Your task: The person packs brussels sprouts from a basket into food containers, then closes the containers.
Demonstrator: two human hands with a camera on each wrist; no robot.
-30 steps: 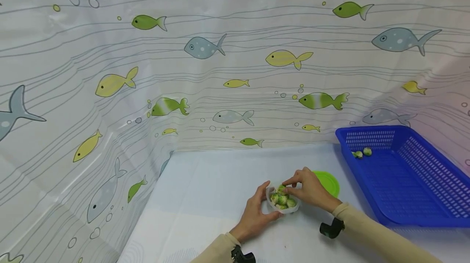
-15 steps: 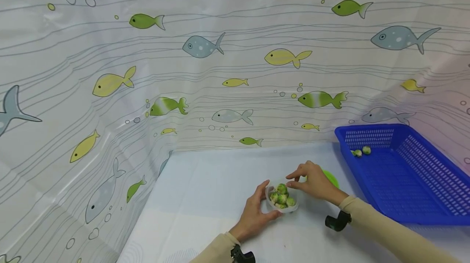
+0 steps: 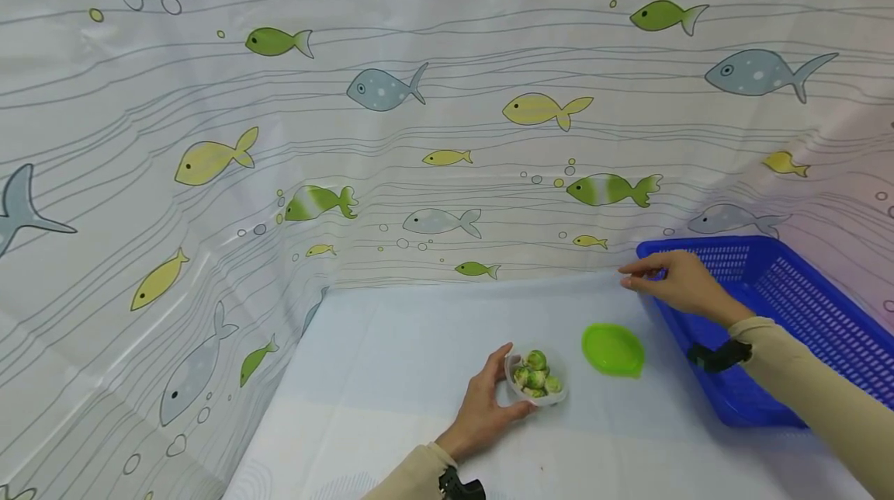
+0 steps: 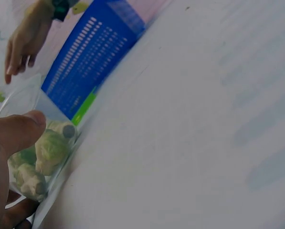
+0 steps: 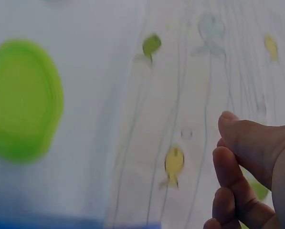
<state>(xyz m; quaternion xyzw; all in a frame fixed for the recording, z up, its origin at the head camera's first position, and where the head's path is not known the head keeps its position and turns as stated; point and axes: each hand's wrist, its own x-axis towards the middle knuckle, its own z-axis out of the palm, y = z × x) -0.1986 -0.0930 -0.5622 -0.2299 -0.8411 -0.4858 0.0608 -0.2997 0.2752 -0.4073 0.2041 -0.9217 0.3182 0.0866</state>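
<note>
My left hand [image 3: 480,413] holds a small clear plastic container [image 3: 559,397] on the table, thumb on the near side and fingers round the far left side. Several Brussels sprouts [image 3: 535,377] are heaped inside, up to about the rim; the left wrist view shows sprouts [image 4: 51,149] through the clear wall, beside the thumb [image 4: 20,131]. Over the left rim of the blue basket [image 3: 705,383] hovers my right hand [image 3: 684,282], its fingers loosely bent. In the right wrist view nothing shows between its thumb and fingers [image 5: 226,167].
A bright green round lid [image 3: 613,350] lies on the white table [image 3: 391,360] between container and basket. The long basket with perforated walls stands at the right; its far left corner is hidden behind the right hand. A fish-patterned sheet [image 3: 419,127] hangs at the back and left.
My right hand has let go of a sprout at the container and moved right and away, over the basket's edge. The green lid has come into full view. The left hand stays put.
</note>
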